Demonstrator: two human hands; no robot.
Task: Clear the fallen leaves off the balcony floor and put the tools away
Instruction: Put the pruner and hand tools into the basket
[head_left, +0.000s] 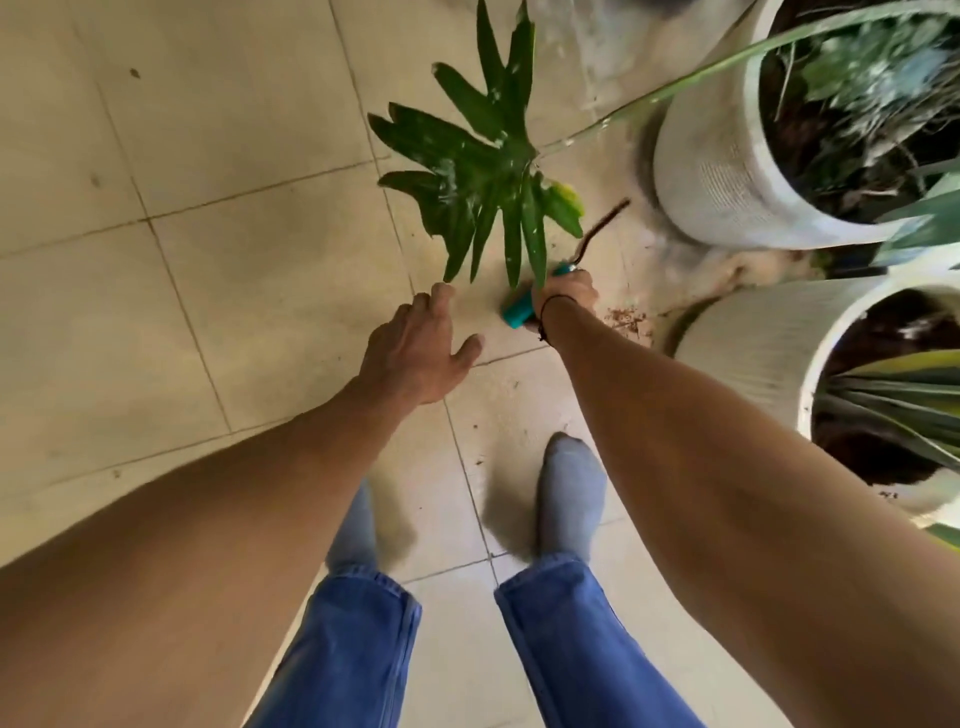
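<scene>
Just ahead of the two socked feet, on the pale tiled balcony floor (218, 291), lies a big lobed green leaf (478, 171), lobes fanned toward the hands, long stalk (675, 88) running away up and right past the upper white pot (727, 171). Long axis: near-left to far-right, diagonal across the tiles.

Left hand (421, 353): fingers straight and spread, holding nothing, fingertips just short of the nearest lobe tip. Nearer of the two to the leaf blade, and free. Lies directly behind the lobes, so a short reach forward and slightly right probably meets the blade end-on.

Right hand (569, 291): fingers curled round the teal handle of a small hand tool (519, 312), dark bent metal shaft (597, 228) pointing away toward the pot. Grip occupied; working end too blurred to name. Sits just right of the lobes, between leaf and a small scatter of brown debris (626, 319) near the lower white pot (753, 353).

Likely call: leaf to the empty left hand, tool hand better placed for the debris.
</scene>
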